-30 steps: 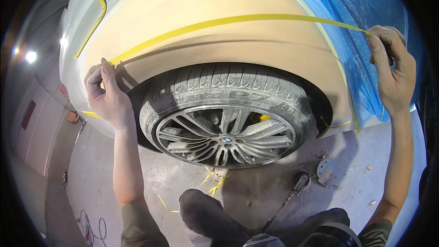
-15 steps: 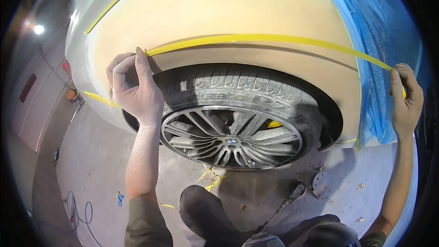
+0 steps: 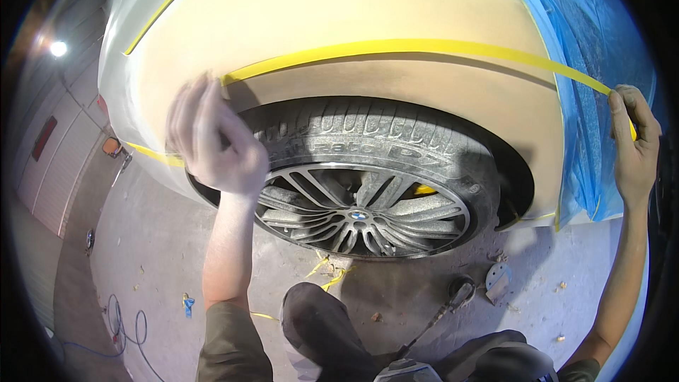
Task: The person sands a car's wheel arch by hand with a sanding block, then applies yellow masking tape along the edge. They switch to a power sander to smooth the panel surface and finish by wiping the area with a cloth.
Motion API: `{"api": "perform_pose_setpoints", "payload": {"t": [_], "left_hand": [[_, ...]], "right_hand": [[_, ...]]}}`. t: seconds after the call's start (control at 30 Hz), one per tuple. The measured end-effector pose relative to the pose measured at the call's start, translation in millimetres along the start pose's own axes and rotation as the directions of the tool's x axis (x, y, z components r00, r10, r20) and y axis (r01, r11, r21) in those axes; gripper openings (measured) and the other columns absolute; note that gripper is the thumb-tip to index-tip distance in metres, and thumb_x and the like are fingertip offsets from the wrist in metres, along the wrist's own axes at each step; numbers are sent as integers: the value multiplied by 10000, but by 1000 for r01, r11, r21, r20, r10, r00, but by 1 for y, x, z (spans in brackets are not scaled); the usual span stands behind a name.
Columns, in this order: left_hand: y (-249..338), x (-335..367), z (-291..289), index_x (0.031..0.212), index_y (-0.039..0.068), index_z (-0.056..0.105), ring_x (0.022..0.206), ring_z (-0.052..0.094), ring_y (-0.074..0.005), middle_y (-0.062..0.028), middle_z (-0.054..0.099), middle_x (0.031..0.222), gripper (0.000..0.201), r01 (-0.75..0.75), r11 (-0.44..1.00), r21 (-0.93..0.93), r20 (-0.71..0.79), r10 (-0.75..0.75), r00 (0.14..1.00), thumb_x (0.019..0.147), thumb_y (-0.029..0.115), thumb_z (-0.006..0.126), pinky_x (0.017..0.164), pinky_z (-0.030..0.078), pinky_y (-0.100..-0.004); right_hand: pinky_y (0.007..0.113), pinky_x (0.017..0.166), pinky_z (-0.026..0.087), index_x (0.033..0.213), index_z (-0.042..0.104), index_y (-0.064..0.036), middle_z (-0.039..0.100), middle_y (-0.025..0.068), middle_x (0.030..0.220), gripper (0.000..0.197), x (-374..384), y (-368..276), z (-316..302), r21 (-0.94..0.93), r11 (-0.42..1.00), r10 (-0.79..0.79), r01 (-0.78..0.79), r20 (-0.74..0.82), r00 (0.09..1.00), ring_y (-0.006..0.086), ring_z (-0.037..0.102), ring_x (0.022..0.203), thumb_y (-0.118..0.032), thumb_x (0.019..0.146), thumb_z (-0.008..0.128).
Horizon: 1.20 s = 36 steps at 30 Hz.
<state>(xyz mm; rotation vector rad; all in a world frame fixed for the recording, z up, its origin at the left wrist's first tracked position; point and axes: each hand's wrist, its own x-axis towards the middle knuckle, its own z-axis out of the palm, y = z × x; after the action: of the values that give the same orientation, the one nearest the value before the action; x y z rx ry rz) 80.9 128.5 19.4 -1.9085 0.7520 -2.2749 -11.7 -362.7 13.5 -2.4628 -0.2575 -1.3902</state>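
Observation:
A strip of yellow masking tape (image 3: 396, 46) arcs above the wheel opening, across the beige sanded panel (image 3: 318, 0) of a car. Its far right end is pinched between the thumb and fingers of my right hand (image 3: 636, 145), in front of blue plastic sheeting (image 3: 583, 99). More yellow shows inside that hand, but I cannot make out whether it is a roll. Beside the tape's left end is my left hand (image 3: 216, 138), smeared by motion. Whether its fingers touch the tape cannot be told. Below the strip sits the dusty tire (image 3: 368, 124) with its spoked rim (image 3: 318, 201).
On the floor lie a sanding disc (image 3: 498, 279), a cabled tool (image 3: 460, 293), yellow tape scraps (image 3: 334, 281) and a blue scrap (image 3: 187, 304). A coiled hose (image 3: 127, 325) lies at left. My knee (image 3: 315, 311) is close below the wheel.
My left hand has turned and its fingers have blurred, near the tape's left end. My right hand has shifted slightly right, still holding the tape. The strip arches a little higher in view.

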Motion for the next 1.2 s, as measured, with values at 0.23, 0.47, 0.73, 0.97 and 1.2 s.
{"api": "perform_pose_setpoints", "payload": {"t": [0.23, 0.47, 0.73, 0.97, 1.2], "left_hand": [[20, -19, 2, 1485, 9, 507, 1469, 345, -337, -134, 487, 1536, 597, 67, 997, -36, 275, -54, 960, 987, 336, 546, 1221, 204, -495], [22, -14, 4, 1468, 5, 522, 1429, 391, -333, -136, 513, 1510, 578, -13, 999, -44, 274, 25, 961, 1004, 350, 532, 1215, 223, -497], [28, -14, 8, 1453, -16, 523, 1425, 390, -352, -176, 533, 1480, 582, -26, 1000, -12, 249, 28, 968, 1024, 377, 498, 1207, 238, -509], [36, -10, 11, 1448, -6, 533, 1408, 404, -371, -167, 537, 1481, 628, -41, 999, -30, 257, 48, 965, 1029, 459, 483, 1199, 232, -502], [53, -1, 13, 1405, 19, 597, 1383, 431, -367, -125, 570, 1456, 642, -52, 996, -78, 286, 72, 956, 984, 497, 512, 1185, 221, -498]], "right_hand": [[271, 729, 468, 963, 684, 13, 662, 96, 895, 176, -2, -12, 7, -51, 999, -10, 8, -30, 1000, 154, 579, 763, -156, 1010, 665], [306, 829, 450, 918, 669, 16, 661, 126, 849, 107, -23, -19, 4, -48, 973, -222, 224, 40, 974, 187, 543, 791, -65, 982, 646], [333, 871, 436, 964, 694, 14, 714, 125, 942, 67, -35, 2, 4, -56, 997, -61, 61, 8, 998, 199, 552, 849, -40, 982, 658], [375, 1054, 443, 1116, 722, -51, 707, 130, 1117, 156, -35, 15, 8, -56, 998, -7, 9, 32, 999, 227, 603, 1095, -134, 1038, 615], [385, 1071, 424, 1117, 730, -59, 720, 129, 1132, 151, -40, 23, 8, -104, 994, -33, 36, 28, 999, 220, 617, 1078, -129, 1028, 630]]}}
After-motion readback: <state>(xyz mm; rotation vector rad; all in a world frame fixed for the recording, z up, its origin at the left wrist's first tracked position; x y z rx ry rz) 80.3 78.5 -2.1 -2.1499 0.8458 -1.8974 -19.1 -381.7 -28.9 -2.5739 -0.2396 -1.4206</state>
